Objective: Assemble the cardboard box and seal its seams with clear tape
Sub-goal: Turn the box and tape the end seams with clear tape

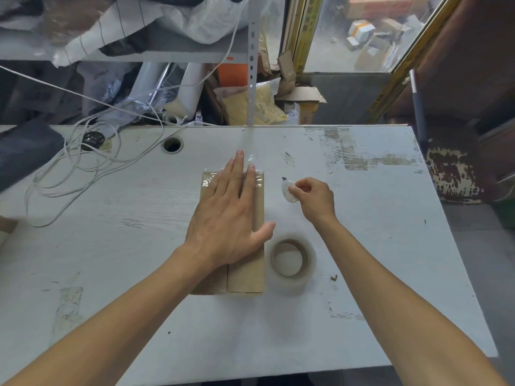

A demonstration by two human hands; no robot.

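A brown cardboard box (246, 277) lies flat in the middle of the white table (139, 274), its centre seam running away from me. Clear tape shines over its far end. My left hand (228, 218) rests flat on the box top, fingers spread and pointing away. Beside the box's right near corner sits a roll of clear tape (291, 263). My right hand (313, 199) pinches a small round clear cutter (288, 192) just right of the box's far end; a dark tip shows at its top.
A tangle of white cable (75, 168) sprawls over the table's far left, near a round cable hole (172, 144). Old tape residue (351, 154) marks the far right. Cluttered shelves and bags stand behind the table.
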